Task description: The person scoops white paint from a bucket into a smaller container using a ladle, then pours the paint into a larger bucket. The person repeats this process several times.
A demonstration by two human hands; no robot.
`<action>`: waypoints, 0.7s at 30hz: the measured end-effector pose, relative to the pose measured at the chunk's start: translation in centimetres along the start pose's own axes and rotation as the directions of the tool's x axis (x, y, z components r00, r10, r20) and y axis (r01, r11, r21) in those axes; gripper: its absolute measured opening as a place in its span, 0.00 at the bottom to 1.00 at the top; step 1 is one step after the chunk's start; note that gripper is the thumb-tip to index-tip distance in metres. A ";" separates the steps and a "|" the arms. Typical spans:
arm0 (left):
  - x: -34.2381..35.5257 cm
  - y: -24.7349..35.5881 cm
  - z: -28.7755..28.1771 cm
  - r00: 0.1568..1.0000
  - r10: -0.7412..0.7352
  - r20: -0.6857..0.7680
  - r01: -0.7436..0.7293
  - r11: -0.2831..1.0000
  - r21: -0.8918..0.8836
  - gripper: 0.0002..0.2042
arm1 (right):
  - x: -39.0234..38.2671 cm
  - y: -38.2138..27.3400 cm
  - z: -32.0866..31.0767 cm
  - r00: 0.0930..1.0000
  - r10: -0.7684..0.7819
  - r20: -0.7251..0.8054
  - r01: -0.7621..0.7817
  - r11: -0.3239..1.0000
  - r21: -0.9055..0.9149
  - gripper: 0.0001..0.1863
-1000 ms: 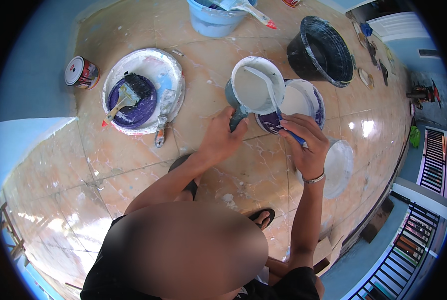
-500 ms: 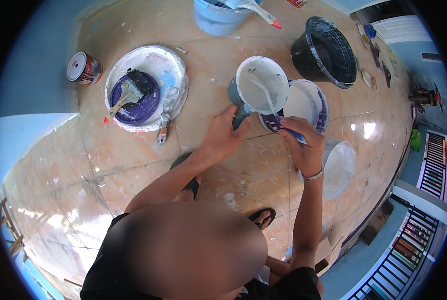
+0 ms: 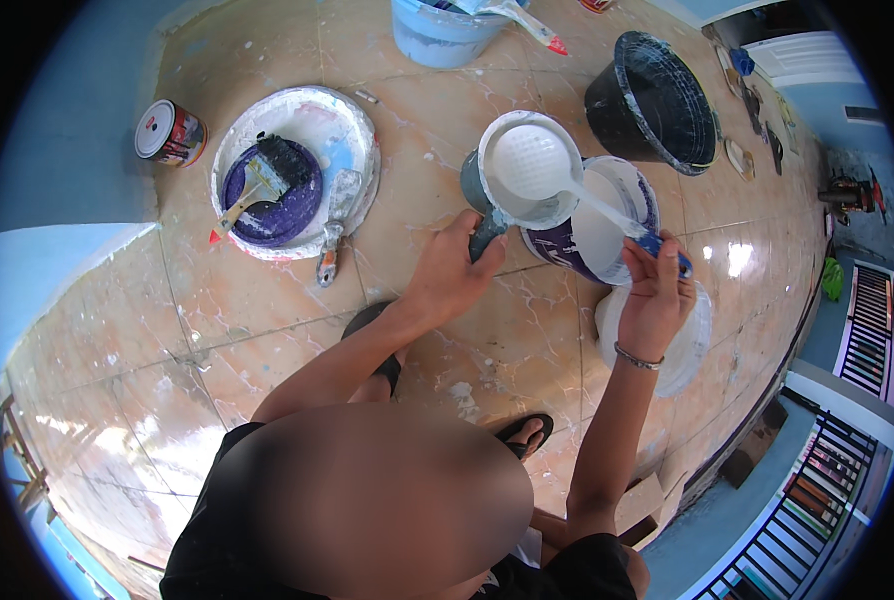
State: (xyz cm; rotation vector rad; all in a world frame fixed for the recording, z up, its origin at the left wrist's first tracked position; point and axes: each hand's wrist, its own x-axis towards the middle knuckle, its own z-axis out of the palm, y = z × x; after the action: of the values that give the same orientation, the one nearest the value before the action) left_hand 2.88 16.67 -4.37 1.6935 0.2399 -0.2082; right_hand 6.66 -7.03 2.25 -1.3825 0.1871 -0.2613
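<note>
"So, what do the hands hold?"

"The left hand (image 3: 455,272) is wrapped around the handle of a round grey dipper (image 3: 472,181); the right hand (image 3: 655,290) curls its fingers on a blue-handled white perforated ladle (image 3: 539,166), its head over the dipper's mouth."

"Any writing?"

"A red-and-black cylindrical can (image 3: 174,136) and a purple-and-white tub (image 3: 555,247) bear markings, too small to read."

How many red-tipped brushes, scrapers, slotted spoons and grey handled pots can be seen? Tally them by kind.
Red-tipped brushes: 2
Scraper: 1
Slotted spoon, in the right hand: 1
Grey handled pot, in the left hand: 1
Total: 5
</note>
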 end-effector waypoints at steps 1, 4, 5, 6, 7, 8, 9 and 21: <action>0.0 -0.1 0.0 1.000 0.008 -0.003 -0.008 1.000 -0.007 0.13 | -0.1 -0.5 -0.1 0.999 -0.039 0.001 0.039 0.999 -0.015 0.15; 0.0 -0.3 0.0 1.000 0.027 -0.010 -0.027 0.999 -0.024 0.13 | -0.6 -1.9 -0.1 0.983 -0.177 0.040 0.180 0.979 -0.092 0.15; 0.0 -0.3 0.0 1.000 0.023 -0.009 -0.023 0.999 -0.029 0.13 | -0.8 -2.1 0.0 0.973 -0.220 0.066 0.227 0.962 -0.150 0.15; 0.0 -0.3 -0.1 1.000 0.018 -0.007 -0.019 0.999 -0.031 0.13 | -1.0 -2.2 0.1 0.959 -0.266 0.098 0.281 0.937 -0.208 0.14; 0.0 -0.2 -0.1 1.000 0.017 -0.008 -0.017 0.999 -0.034 0.13 | -1.2 -2.1 0.3 0.962 -0.255 0.096 0.272 0.916 -0.295 0.13; 0.1 -0.1 -0.1 1.000 0.008 -0.002 -0.008 0.999 -0.040 0.13 | -1.3 -1.7 0.5 0.969 -0.230 0.086 0.245 0.922 -0.300 0.13; 0.0 -0.1 0.0 1.000 0.001 0.003 -0.001 0.999 -0.047 0.13 | -1.1 -0.9 0.9 0.974 -0.213 0.081 0.228 0.922 -0.312 0.13; -0.6 1.1 0.1 0.999 0.037 -0.032 -0.037 0.999 0.000 0.14 | -1.1 4.6 2.3 0.968 0.219 -0.124 -0.211 0.975 0.074 0.11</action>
State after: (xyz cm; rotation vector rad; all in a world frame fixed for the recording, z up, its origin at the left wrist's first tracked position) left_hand 2.62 16.39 -3.19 1.7000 0.2320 -0.1536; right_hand 6.56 -3.82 -1.86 -1.2734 0.4330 -0.1753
